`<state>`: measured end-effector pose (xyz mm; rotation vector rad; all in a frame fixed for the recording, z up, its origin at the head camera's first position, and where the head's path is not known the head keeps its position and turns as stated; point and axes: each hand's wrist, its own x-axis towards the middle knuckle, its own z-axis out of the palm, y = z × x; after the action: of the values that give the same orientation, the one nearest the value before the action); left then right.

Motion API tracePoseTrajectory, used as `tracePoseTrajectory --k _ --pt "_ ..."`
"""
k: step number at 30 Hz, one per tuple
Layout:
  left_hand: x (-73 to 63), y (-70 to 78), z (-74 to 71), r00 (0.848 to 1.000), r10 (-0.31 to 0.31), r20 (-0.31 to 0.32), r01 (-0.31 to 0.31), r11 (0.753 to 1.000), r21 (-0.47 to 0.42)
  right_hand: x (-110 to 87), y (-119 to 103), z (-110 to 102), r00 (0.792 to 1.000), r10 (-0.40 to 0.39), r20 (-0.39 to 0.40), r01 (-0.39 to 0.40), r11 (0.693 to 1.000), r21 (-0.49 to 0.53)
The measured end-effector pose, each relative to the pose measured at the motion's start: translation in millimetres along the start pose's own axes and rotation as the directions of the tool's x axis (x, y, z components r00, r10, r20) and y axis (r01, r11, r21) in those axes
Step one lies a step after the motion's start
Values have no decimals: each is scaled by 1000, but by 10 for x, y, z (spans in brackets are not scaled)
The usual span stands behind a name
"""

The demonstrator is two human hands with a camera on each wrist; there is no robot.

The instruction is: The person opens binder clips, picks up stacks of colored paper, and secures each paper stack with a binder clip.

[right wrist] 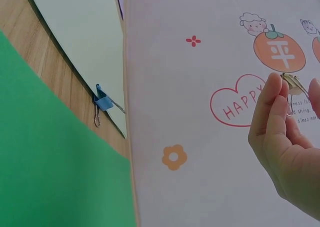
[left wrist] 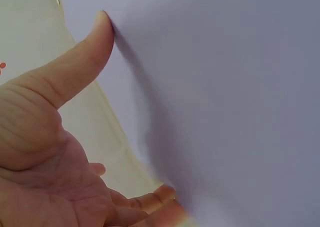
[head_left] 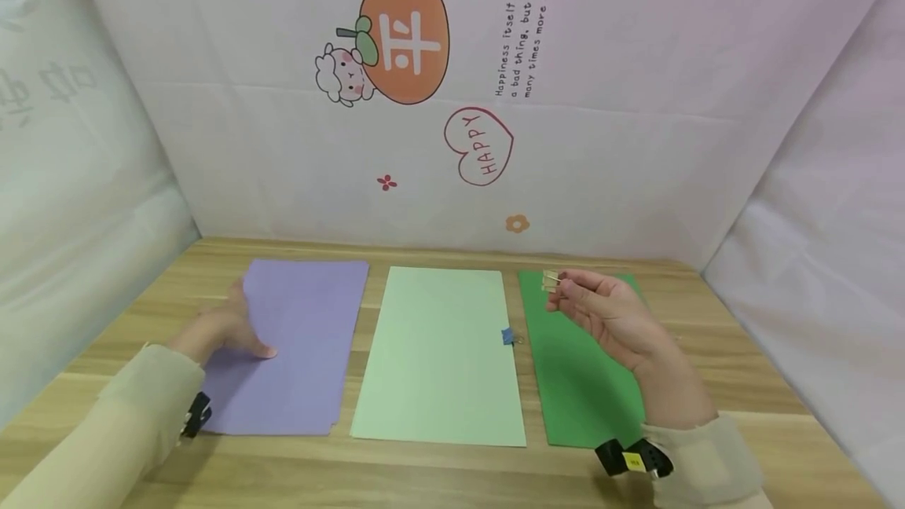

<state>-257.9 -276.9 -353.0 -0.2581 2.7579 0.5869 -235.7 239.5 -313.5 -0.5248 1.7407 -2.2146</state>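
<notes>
My left hand [head_left: 229, 324] is at the left edge of the purple paper [head_left: 304, 352], which seems to be a stack. Its thumb lies stretched out on the top sheet, and in the left wrist view the fingertips [left wrist: 162, 192] reach the paper's edge, spread well apart from the thumb. Raised over the green paper [head_left: 576, 383], my right hand [head_left: 611, 313] pinches a small pale yellow binder clip [head_left: 551, 281] between thumb and fingers. The clip's wire handles [right wrist: 300, 84] show in the right wrist view.
Between the purple and green papers lies pale green paper [head_left: 441, 360]. A blue binder clip [head_left: 507, 336] sits on its right edge. The wooden table [head_left: 438, 477] is enclosed by a white printed cloth [head_left: 601, 171] at the back and sides.
</notes>
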Motion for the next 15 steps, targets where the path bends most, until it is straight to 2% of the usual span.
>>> tracePoseTrajectory --k 4,7,10,15 --pt "-6 -21 7 1000 19 -11 -19 999 -42 11 -21 3 1000 4 -14 -4 1000 -21" --pt "-14 -49 11 998 57 -2 -56 992 -114 16 -33 5 1000 8 -22 -8 1000 -26" --pt "4 -104 28 993 120 -2 -119 979 -163 9 -34 1 999 12 -36 -13 1000 -24" --pt "10 -230 5 988 155 -4 -154 981 -119 -12 -7 -8 998 30 -49 -32 999 -39"
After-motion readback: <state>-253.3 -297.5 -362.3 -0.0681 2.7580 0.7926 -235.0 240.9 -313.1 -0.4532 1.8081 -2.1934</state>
